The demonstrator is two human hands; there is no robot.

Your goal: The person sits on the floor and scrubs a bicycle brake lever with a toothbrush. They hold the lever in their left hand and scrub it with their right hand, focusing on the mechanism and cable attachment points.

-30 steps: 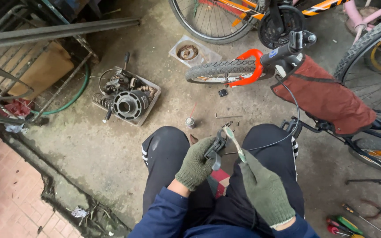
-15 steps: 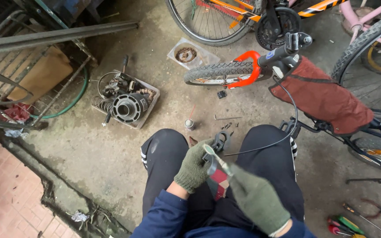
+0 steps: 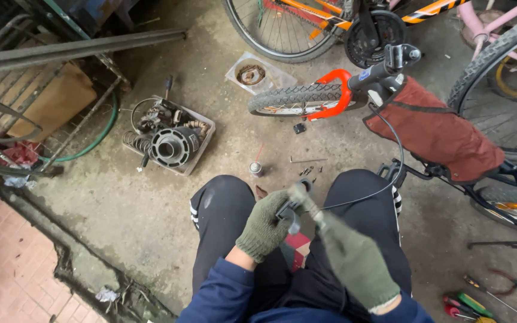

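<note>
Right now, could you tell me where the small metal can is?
In the head view, the small metal can stands on the concrete floor just ahead of the person's left knee, right of the tray of engine parts.

olive knit gloves cover both hands, with navy blue sleeves and black white-striped trousers.

A flattened brown cardboard box (image 3: 52,107) leans within the metal rack at left — a clear plastic packet (image 3: 258,73) lies on the concrete floor beyond.
</note>
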